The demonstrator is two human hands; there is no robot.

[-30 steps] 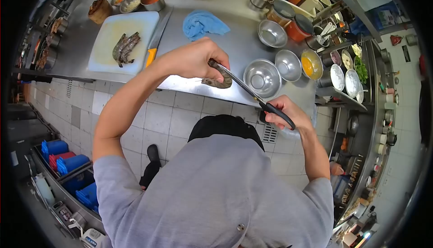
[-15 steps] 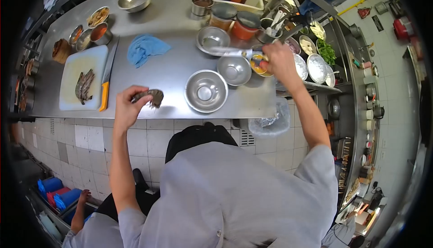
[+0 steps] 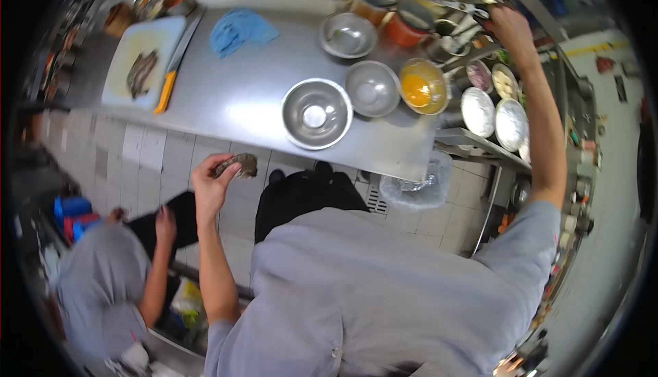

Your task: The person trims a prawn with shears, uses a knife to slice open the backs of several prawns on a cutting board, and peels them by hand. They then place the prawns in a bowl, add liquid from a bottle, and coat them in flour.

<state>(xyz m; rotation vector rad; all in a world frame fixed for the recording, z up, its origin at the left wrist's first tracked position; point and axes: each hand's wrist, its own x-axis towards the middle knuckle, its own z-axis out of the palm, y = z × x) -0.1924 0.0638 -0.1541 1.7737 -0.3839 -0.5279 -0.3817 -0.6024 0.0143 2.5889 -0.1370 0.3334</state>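
My left hand (image 3: 212,181) pinches a raw grey shrimp (image 3: 241,165) between thumb and fingers, just off the front edge of the steel table. Far to the upper right, my right hand (image 3: 510,29) grips a pair of scissors (image 3: 463,7) by the dark handles, the blades pointing left above the containers. More raw shrimp (image 3: 141,74) lie on a white cutting board (image 3: 116,86). Beside the board rests a knife (image 3: 166,89) with an orange handle. Steel bowls (image 3: 317,114) stand mid-table, one bowl (image 3: 423,88) holding yellow egg-like liquid.
A crumpled blue cloth (image 3: 240,32) lies on the table. Lidded jars (image 3: 411,24) and a rack of filled bowls (image 3: 478,111) are at the right. A plastic-lined bin (image 3: 418,184) sits below the table edge. A co-worker (image 3: 103,288) is at lower left.
My right hand has moved up and right with the scissors, away from the bowls. My left hand, with the shrimp, is now off the table edge. The view has shifted; more of the co-worker shows.
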